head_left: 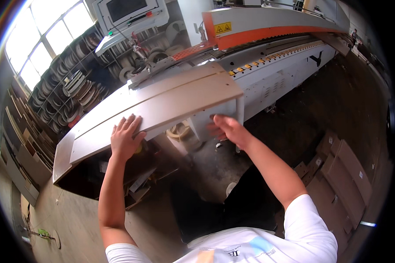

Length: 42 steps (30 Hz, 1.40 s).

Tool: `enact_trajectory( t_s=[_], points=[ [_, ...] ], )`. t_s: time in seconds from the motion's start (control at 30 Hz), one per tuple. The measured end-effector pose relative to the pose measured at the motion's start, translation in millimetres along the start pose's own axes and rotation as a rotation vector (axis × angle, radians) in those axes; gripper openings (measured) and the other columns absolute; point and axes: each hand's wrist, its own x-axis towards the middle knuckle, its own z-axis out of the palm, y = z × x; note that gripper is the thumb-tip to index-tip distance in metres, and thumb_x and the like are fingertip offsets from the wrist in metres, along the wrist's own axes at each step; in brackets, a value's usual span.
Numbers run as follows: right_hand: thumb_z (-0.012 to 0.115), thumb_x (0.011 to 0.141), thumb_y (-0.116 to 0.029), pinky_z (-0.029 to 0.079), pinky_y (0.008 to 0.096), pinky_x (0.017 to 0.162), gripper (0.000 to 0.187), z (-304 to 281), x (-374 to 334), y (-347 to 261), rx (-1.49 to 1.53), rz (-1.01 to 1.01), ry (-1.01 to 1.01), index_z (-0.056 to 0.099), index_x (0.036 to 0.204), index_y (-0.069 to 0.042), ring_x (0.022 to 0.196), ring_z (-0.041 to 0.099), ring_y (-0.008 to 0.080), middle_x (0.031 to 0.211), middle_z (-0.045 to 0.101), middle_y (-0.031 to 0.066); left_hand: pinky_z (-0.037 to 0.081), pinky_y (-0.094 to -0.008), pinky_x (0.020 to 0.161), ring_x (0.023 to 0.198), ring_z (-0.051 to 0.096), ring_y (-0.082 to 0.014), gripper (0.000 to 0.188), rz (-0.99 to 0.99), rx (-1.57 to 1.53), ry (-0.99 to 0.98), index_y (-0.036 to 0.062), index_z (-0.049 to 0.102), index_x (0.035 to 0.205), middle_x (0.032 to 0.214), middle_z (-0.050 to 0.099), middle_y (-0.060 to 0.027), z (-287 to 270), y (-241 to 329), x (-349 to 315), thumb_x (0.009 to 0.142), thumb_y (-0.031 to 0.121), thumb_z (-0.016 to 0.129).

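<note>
A long pale board [180, 107] lies flat along the near side of a machine's work table. A narrow dark line separates it from another pale strip [162, 87] behind. My left hand [126, 136] rests palm down on the board near its front edge, fingers spread. My right hand [229, 130] hovers just off the board's front edge towards its right end, blurred by motion. Its thumb and fingers look apart and nothing shows in them. I cannot tell whether it touches the edge. Small dark holes show at the board's right end.
A long grey and orange edge-banding machine [276, 28] runs off to the far right. A control screen [127, 11] stands at its left end. Racks of banding rolls [76, 90] line the back left. Stacked brown panels [346, 179] lie at the right. An open shelf [140, 182] sits beneath the board.
</note>
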Motion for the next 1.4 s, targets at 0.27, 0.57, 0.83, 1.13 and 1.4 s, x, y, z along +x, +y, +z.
enact_trajectory(
  t_s=[0.27,0.57,0.83,1.13,1.4],
  points=[
    [0.069,0.103,-0.025,0.056,0.0336,0.093,0.048,-49.1,-91.8,177.0,-0.254,0.186,0.256,0.059,0.143,0.000,0.103,0.073,0.0183,0.119,0.076,0.0102,0.039,-0.0530,0.120,0.148,0.048,-0.0362,0.056,-0.061,-0.086,-0.079,0.0253,0.062,0.151,0.157,0.057,-0.0089,14.9,-19.6,49.7,0.100,0.051,0.065],
    [0.075,0.097,-0.019,0.058,0.0332,0.084,0.035,-62.4,-180.7,202.3,-0.563,0.057,0.432,0.070,0.127,-0.003,0.092,0.075,0.0164,0.102,0.080,0.0103,0.044,-0.0452,0.118,0.148,0.049,-0.0324,0.057,-0.047,-0.048,-0.170,0.0253,0.060,0.153,0.157,0.057,-0.0060,16.7,-8.9,92.1,0.102,0.052,0.059],
    [0.078,0.092,-0.022,0.058,0.0320,0.077,0.028,-59.0,-164.4,216.6,-0.487,-0.016,0.482,0.074,0.115,-0.007,0.081,0.076,0.0192,0.092,0.079,0.0075,0.048,-0.0457,0.113,0.147,0.051,-0.0329,0.057,0.009,0.026,-0.174,0.0234,0.059,0.152,0.157,0.057,-0.0080,20.4,6.5,101.6,0.104,0.054,0.054],
    [0.080,0.090,-0.021,0.058,0.0308,0.075,0.030,-41.7,-154.9,213.9,-0.642,-0.097,0.394,0.074,0.115,-0.006,0.079,0.076,0.0163,0.089,0.078,0.0073,0.048,-0.0428,0.114,0.147,0.050,-0.0302,0.060,0.020,0.100,-0.189,0.0264,0.054,0.157,0.159,0.056,-0.0058,34.5,45.8,132.5,0.108,0.060,0.045],
    [0.080,0.090,-0.022,0.058,0.0320,0.074,0.029,-39.0,-161.3,217.5,-0.753,-0.130,0.379,0.075,0.114,-0.008,0.078,0.075,0.0175,0.087,0.078,0.0062,0.050,-0.0425,0.110,0.143,0.055,-0.0291,0.057,0.059,0.059,-0.207,0.0268,0.054,0.156,0.160,0.054,-0.0075,39.1,104.7,173.6,0.109,0.057,0.044]
  ],
)
